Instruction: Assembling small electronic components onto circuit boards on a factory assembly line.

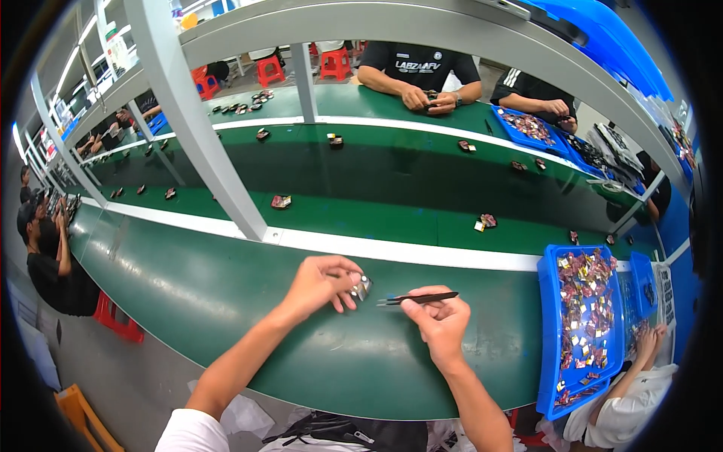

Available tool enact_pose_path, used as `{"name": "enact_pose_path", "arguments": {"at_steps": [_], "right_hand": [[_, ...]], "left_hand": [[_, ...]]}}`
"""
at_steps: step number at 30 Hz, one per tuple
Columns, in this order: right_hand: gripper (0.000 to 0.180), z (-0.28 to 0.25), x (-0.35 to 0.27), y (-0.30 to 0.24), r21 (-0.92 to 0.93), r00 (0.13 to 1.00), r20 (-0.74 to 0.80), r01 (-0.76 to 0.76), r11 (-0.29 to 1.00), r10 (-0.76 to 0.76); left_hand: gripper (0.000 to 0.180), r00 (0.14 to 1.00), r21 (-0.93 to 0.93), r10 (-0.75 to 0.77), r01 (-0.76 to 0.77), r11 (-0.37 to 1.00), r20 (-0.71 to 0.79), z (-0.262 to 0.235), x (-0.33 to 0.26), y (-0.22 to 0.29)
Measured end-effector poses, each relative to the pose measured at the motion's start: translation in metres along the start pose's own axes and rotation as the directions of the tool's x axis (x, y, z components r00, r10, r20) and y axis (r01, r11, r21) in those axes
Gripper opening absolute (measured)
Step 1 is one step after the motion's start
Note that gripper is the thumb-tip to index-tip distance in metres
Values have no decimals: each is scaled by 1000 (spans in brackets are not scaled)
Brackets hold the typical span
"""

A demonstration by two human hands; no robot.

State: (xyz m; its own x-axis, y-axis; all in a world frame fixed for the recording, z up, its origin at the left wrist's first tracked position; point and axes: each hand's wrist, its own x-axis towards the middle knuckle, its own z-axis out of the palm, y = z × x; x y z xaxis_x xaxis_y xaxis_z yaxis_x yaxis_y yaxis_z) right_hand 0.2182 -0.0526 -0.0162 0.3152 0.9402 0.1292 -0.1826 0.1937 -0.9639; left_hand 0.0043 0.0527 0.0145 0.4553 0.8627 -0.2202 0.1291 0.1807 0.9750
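My left hand (322, 285) pinches a small shiny metal part (362, 286) just above the green bench top (226, 294). My right hand (439, 320) grips black tweezers (419, 299) whose tips point left, a short gap away from the part. Both forearms enter from the lower edge.
A blue tray (548, 331) full of several small red and gold parts lies at my right. A green conveyor belt (376, 218) behind a white strip carries scattered parts. A grey frame post (203, 128) rises ahead. Other people work across the belt, at my left and at my lower right.
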Motion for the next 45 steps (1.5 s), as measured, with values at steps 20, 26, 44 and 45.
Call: {"name": "enact_pose_path", "arguments": {"at_steps": [20,26,44,45], "right_hand": [[13,12,-15,5,-106,995,94,29,994,-19],[13,16,-13,5,-128,994,55,103,986,-97],[17,20,-12,3,-126,998,32,-56,990,61],[18,21,-12,1,-55,992,29,-119,991,121]], "left_hand": [[24,982,-198,147,-169,966,-118,38,-33,-44],[26,980,-274,153,-183,944,-126,35,-33,-44],[24,972,-200,205,-225,953,-116,40,-39,-46],[24,966,-177,232,-250,952,-117,40,-39,-46]]}}
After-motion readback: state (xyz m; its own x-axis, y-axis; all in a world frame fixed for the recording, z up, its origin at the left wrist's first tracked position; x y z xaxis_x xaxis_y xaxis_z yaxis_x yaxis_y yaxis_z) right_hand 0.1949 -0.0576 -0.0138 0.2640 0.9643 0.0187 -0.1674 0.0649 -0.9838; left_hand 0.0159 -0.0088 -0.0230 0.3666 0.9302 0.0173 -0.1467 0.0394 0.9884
